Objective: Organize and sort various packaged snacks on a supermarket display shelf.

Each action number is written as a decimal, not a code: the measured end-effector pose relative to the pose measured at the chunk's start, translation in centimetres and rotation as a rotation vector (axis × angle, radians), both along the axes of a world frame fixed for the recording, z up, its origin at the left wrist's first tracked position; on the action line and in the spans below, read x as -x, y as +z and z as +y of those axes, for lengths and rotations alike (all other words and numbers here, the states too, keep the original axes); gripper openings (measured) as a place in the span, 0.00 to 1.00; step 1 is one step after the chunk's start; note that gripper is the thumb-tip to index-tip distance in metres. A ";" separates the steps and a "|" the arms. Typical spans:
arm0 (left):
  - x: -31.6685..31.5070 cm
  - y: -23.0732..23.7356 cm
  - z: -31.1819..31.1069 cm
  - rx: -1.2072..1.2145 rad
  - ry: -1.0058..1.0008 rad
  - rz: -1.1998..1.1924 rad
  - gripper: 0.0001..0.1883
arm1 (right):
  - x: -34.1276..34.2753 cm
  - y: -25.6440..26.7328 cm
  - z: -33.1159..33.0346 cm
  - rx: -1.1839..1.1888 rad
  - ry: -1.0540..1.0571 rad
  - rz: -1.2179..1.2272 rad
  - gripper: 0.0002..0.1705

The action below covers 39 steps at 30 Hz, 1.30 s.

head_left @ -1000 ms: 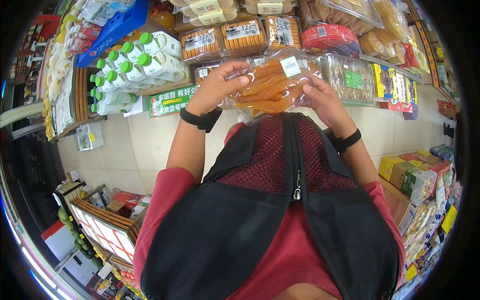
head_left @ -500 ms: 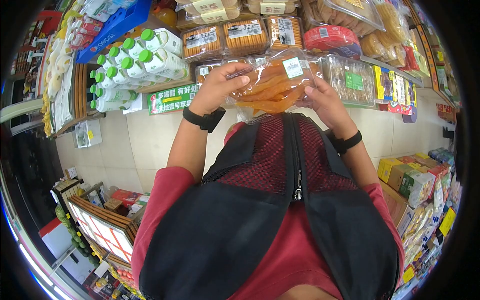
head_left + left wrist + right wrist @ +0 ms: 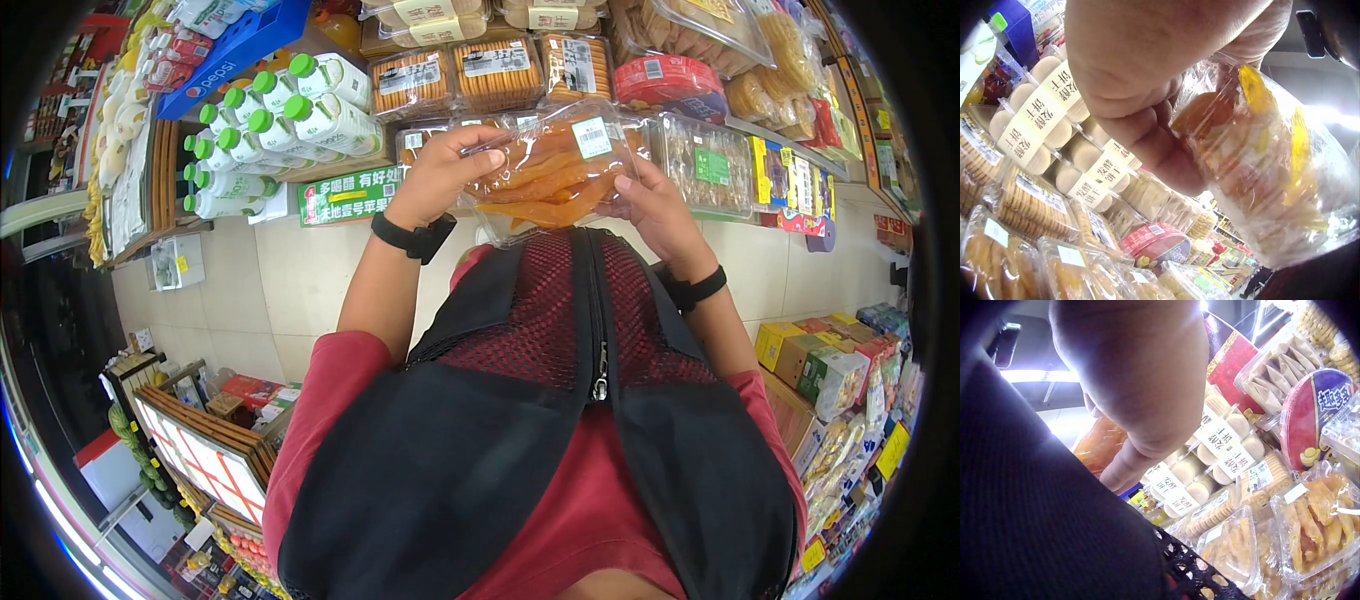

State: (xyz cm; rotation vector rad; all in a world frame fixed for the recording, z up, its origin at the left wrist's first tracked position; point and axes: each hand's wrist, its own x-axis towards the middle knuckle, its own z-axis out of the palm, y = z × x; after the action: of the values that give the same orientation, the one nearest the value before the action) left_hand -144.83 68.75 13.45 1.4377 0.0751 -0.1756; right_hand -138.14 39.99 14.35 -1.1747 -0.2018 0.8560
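Both hands hold a clear plastic pack of orange dried strips (image 3: 545,170) in front of the chest. A white barcode label (image 3: 591,137) is on its upper right. My left hand (image 3: 437,178) grips the pack's left side, thumb on top. On the opposite side my right hand (image 3: 655,205) pinches the edge, with its thumb over the film. In the left wrist view, the curled fingers (image 3: 1166,147) press against the wrinkled wrap. The right wrist view shows only a small orange part of the pack (image 3: 1100,447) beyond the hand; dark cloth covers the lower left.
Just beyond the pack, a display holds boxed biscuits (image 3: 492,70), a red round tin (image 3: 660,80) and more orange dried packs (image 3: 1316,525). White bottles with green caps (image 3: 325,115) stand to the left. Stacked goods (image 3: 815,350) lie behind on the right.
Both hands keep their hold on the pack, which has tipped only slightly. The display sits a little further right in the head view.
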 end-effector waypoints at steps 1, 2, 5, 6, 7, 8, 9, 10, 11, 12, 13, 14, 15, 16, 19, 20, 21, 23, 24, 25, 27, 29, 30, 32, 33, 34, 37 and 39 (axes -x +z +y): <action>0.0 0.0 0.1 -0.020 -0.007 -0.004 0.18 | 0.0 0.0 0.0 0.003 -0.001 0.000 0.30; 0.0 -0.1 0.1 -0.039 -0.014 -0.008 0.18 | 0.0 0.0 0.0 0.003 -0.001 0.000 0.30; 0.0 0.2 -0.1 -0.018 0.002 0.006 0.18 | 0.0 0.0 0.0 -0.001 -0.007 0.016 0.30; 0.0 0.0 -0.2 -0.018 0.002 0.006 0.18 | 0.0 0.1 0.0 0.007 -0.009 0.019 0.30; 0.0 -0.3 -0.2 -0.028 0.024 0.002 0.18 | 0.0 0.2 0.0 0.016 -0.011 0.022 0.30; 0.0 -0.5 -0.2 -0.037 0.046 -0.002 0.18 | 0.0 0.2 0.0 0.015 -0.010 0.022 0.30; -0.1 -0.5 -0.1 -0.037 0.047 -0.002 0.18 | 0.0 0.1 0.0 0.009 -0.007 0.021 0.30; -0.1 -0.5 -0.1 -0.014 0.037 -0.002 0.18 | 0.0 0.1 0.0 0.003 -0.003 0.021 0.30; -0.1 -0.6 0.0 0.009 0.028 -0.002 0.18 | 0.0 0.1 0.0 0.003 -0.001 0.021 0.30; -0.1 -0.6 0.1 0.009 0.030 -0.002 0.18 | 0.0 0.0 0.0 0.004 0.000 0.019 0.30; 0.0 -0.6 0.2 0.030 0.020 0.045 0.18 | 0.0 0.0 0.1 0.004 0.003 0.018 0.30; 0.1 -0.6 0.4 0.050 0.010 0.093 0.19 | 0.0 0.1 0.2 0.002 0.006 0.019 0.30; 0.2 -0.7 0.6 0.048 0.014 0.094 0.19 | 0.1 0.2 0.4 -0.020 -0.009 0.041 0.31; 0.4 -0.9 0.8 0.120 0.058 0.087 0.19 | 0.1 0.2 0.6 -0.043 -0.024 0.065 0.31; 1.1 -1.1 2.5 0.236 0.213 0.080 0.19 | -0.6 -1.5 0.0 -0.045 -0.085 0.038 0.32; 1.5 -1.0 3.4 0.283 0.323 0.076 0.19 | -0.8 -1.8 -0.4 -0.048 -0.082 0.040 0.32; 2.1 -1.2 4.4 0.241 0.416 0.054 0.18 | -0.9 -1.9 -0.6 -0.036 -0.099 0.045 0.32; 3.0 -2.9 7.1 0.226 0.515 0.015 0.17 | -0.9 -1.9 -0.8 -0.021 -0.130 0.066 0.30; 3.5 -3.8 8.3 0.212 0.611 -0.026 0.17 | -0.9 -2.0 -0.8 -0.022 -0.128 0.068 0.30; 4.2 -4.2 9.0 0.211 0.614 -0.025 0.17 | -1.0 -2.0 -0.9 -0.019 -0.133 0.076 0.30; 5.5 -5.0 10.0 0.161 0.693 0.019 0.16 | -1.0 -2.1 -0.9 -0.016 -0.136 0.083 0.29; 6.6 -7.3 10.5 0.147 0.725 0.068 0.16 | -1.0 -2.2 -0.9 -0.017 -0.135 0.095 0.28; 7.2 -8.7 10.7 0.133 0.753 0.117 0.15 | -1.0 -2.2 -0.9 -0.017 -0.132 0.096 0.28; 8.2 -11.2 10.5 0.141 0.760 0.105 0.15 | -1.1 -2.5 -0.9 -0.008 -0.131 0.105 0.28; 8.6 -12.2 10.3 0.145 0.778 0.167 0.15 | -1.1 -2.6 -0.9 -0.009 -0.128 0.104 0.28; 8.8 -13.1 10.1 0.149 0.796 0.226 0.15 | -1.2 -2.8 -1.0 0.001 -0.126 0.108 0.27; 9.0 -15.5 9.5 0.175 0.869 0.287 0.14 | -1.3 -3.0 -1.0 0.017 -0.126 0.117 0.27; 9.2 -17.3 9.6 0.198 0.911 0.331 0.13 | -1.2 -3.0 -1.1 0.025 -0.128 0.123 0.27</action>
State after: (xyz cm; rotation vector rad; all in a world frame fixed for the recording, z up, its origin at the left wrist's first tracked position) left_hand -154.08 78.33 -3.86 1.0486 0.9368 0.3247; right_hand -136.93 38.89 11.35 -1.1416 -0.0150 0.8168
